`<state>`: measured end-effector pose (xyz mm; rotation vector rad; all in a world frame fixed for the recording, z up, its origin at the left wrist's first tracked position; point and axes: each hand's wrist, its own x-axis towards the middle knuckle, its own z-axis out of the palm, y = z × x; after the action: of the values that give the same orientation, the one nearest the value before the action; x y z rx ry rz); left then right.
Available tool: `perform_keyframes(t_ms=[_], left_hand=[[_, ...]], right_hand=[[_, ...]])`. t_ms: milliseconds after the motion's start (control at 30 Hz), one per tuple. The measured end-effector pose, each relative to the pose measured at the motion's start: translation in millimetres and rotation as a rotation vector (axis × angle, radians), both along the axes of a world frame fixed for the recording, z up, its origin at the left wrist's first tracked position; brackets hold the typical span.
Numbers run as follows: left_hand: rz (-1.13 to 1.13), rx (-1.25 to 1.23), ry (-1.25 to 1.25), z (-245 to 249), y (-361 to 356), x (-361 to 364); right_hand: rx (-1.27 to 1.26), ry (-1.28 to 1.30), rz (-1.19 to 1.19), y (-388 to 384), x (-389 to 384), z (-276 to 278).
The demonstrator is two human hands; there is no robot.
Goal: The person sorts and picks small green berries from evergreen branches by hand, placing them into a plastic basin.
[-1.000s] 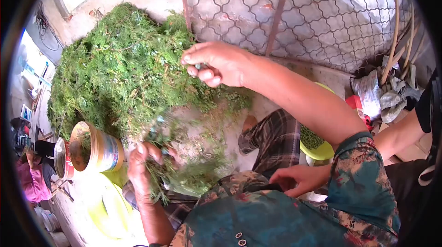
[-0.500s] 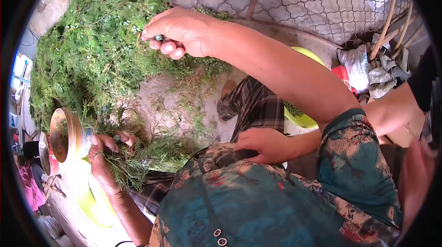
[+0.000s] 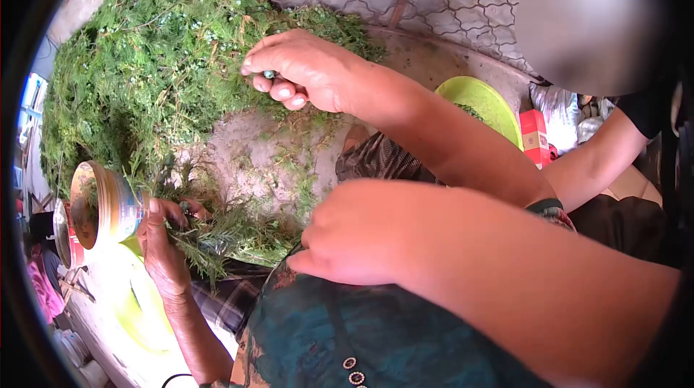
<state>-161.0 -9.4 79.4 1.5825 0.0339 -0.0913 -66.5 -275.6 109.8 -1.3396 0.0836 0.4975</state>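
The wearer's left hand (image 3: 168, 250), low on the left side of the head view, is closed around a bunch of leafy green sprigs (image 3: 224, 236) that fans out toward the lap; its forearm rises from the bottom edge, fingers uppermost. The right hand (image 3: 300, 70), higher and nearer the centre, is palm inward with fingers curled, pinching something small and blue-green (image 3: 270, 74); its bare arm reaches in from the right, passing in front of a yellow-green bowl (image 3: 491, 109). Another person's arm (image 3: 434, 243), blurred, crosses low in front of the wearer's patterned shirt (image 3: 318, 323), its hand over the shirt front. A large heap of greenery (image 3: 159, 62) dotted with pale berries fills the upper left, behind the right hand. Loose bits litter the pale floor (image 3: 253, 149) between heap and lap. A tilted bucket (image 3: 108, 207) is just beside the left hand, with a yellow-green basin (image 3: 137, 301) below it. Wavy metal latticework (image 3: 463, 12) spans the wall behind, and a red box (image 3: 535, 138) stands beside the bowl.
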Motion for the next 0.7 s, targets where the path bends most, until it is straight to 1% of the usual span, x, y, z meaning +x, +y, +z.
perform_keyframes(t_ms=[67, 100, 133, 167, 200, 267, 300, 400, 467, 533, 600, 667, 700], left_hand=[[-0.008, 0.064, 0.02, 5.3, -2.7, -1.9], [0.007, 0.034, 0.0, 3.4, -1.3, -2.6], [-0.035, 0.21, -0.091, 7.5, 1.4, -1.6], [0.006, 0.26, -0.064, 14.1, 1.7, -3.4], [0.021, 0.3, -0.031, 18.9, 0.3, -4.8], [0.014, 0.253, -0.05, 21.2, 2.2, -6.4], [0.005, 0.208, -0.068, 21.5, 1.3, -6.7], [-0.008, 0.175, -0.055, 28.9, 2.6, -10.7], [0.025, 0.153, -0.084, 25.8, 4.6, -13.0], [0.015, 0.064, -0.062, 23.6, 5.6, -14.5], [-0.011, 0.137, -0.13, 20.8, 9.4, -14.4], [-0.036, 0.079, -0.146, 11.8, 15.2, -12.2], [-0.057, 0.007, -0.137, 15.8, 12.8, -13.5]], right_hand=[[-0.017, -0.003, -0.017, -4.9, -9.7, 3.6], [0.002, -0.002, -0.039, -8.9, -13.2, 3.7], [0.027, -0.008, -0.031, -5.3, -11.2, 6.3], [-0.073, 0.003, -0.023, -4.4, -9.5, 11.3], [-0.043, -0.023, -0.031, -4.9, -12.1, 13.1], [0.0, -0.043, -0.038, -4.4, -14.0, 13.8], [-0.014, -0.046, -0.041, -5.2, -16.5, 15.3], [-0.059, -0.056, -0.025, 0.1, -21.8, 18.6], [-0.068, -0.059, -0.013, 0.3, -24.9, 19.3], [-0.068, -0.054, -0.002, -0.2, -26.2, 16.5], [-0.069, -0.068, -0.007, 2.7, -28.1, 15.4], [-0.048, -0.069, 0.014, 7.0, -29.6, 14.1], [0.017, -0.024, 0.035, 8.9, -29.2, 10.7]])
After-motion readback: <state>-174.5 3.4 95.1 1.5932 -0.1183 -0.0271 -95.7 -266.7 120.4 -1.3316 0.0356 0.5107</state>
